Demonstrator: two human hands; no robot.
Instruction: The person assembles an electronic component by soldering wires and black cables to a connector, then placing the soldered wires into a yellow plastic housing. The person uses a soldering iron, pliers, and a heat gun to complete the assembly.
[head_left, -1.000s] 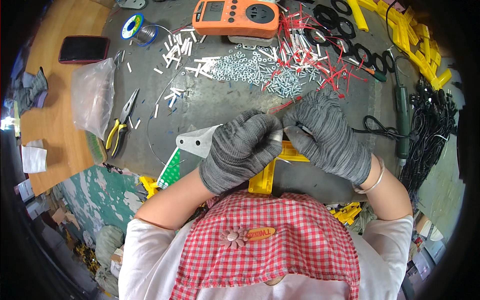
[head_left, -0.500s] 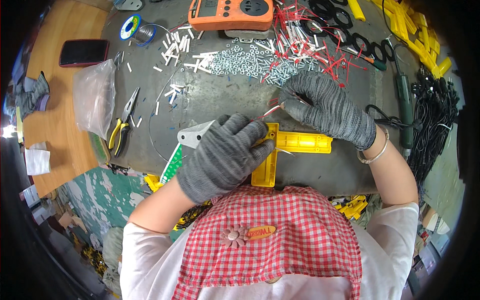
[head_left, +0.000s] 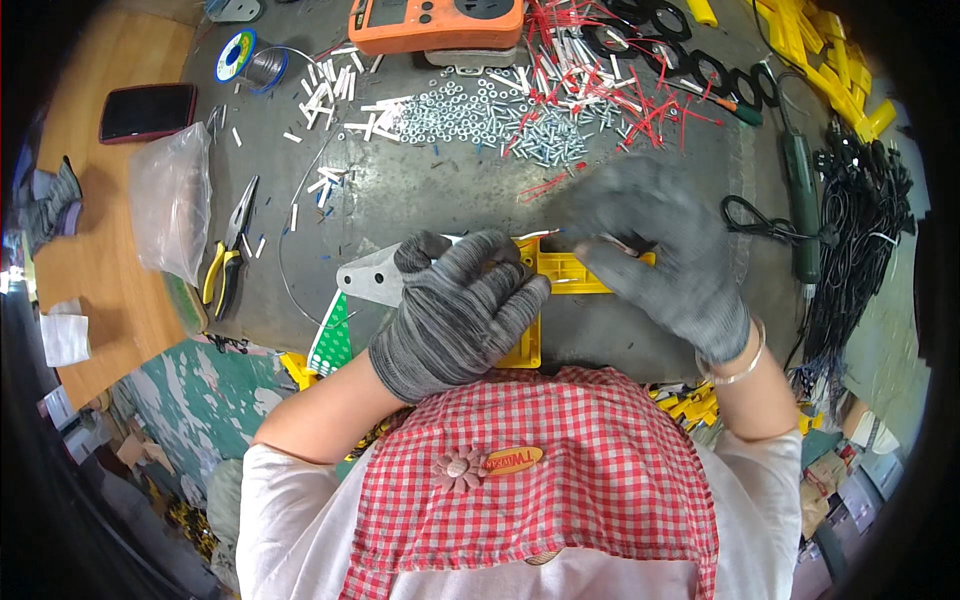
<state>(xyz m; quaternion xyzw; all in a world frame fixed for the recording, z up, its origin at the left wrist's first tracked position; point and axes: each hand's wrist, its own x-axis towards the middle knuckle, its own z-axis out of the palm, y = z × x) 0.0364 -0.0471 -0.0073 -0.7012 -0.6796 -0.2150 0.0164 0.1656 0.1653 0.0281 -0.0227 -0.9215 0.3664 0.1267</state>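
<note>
My left hand, in a grey knitted glove, is closed over the grey metal plate, which has holes at its left end. Its fingertips lie against the yellow plastic housing, an open ribbed T-shaped shell flat on the bench. Over the housing's right arm hovers my right hand, gloved alike and smeared by motion, so its grip cannot be read. By its fingertips, above the housing's joint, is a thin wire with a white sleeve.
Nuts, screws, white sleeves and red wires lie beyond my hands. Yellow-handled pliers and a solder spool are left, an orange meter far. A soldering iron and black cables lie right.
My right hand has come nearer and down over the housing's right arm. The white-sleeved wire now lies close above the housing's joint. My left hand keeps its hold; the whole view has shifted slightly.
</note>
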